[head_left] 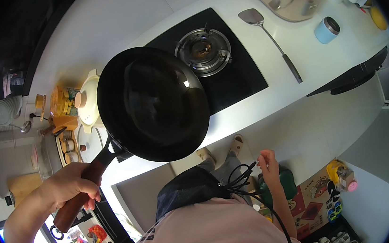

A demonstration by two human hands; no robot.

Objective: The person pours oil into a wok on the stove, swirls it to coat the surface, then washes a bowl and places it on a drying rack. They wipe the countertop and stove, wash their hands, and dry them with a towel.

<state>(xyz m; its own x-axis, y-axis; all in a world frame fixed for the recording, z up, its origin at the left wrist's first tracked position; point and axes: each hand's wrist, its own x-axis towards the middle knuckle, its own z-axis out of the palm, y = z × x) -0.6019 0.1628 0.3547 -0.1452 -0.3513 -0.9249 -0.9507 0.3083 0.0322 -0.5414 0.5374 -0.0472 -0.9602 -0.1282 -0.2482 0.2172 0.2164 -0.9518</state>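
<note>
Crowding the pan (154,102): a cream lidded pot (89,101) sits right by its left rim, can't tell if they touch.
Tabletop edge: the near edge of the white tabletop (316,63) passes behind the pan, so its near side pokes past it from up here.
Burner: the metal ring (204,51) on the black hob (244,73) shows just off the pan's far right rim.
Right side room: tabletop shows between hob and spatula (272,39), and more before the blue container (326,31).
Left grip (75,184): fingers wrapped snug round the brown handle (73,210); pan's held up, far and right of it.
Right grip (269,162): fingers loosely bent by a black cable (228,186), honestly can't tell if it's got hold.
</note>
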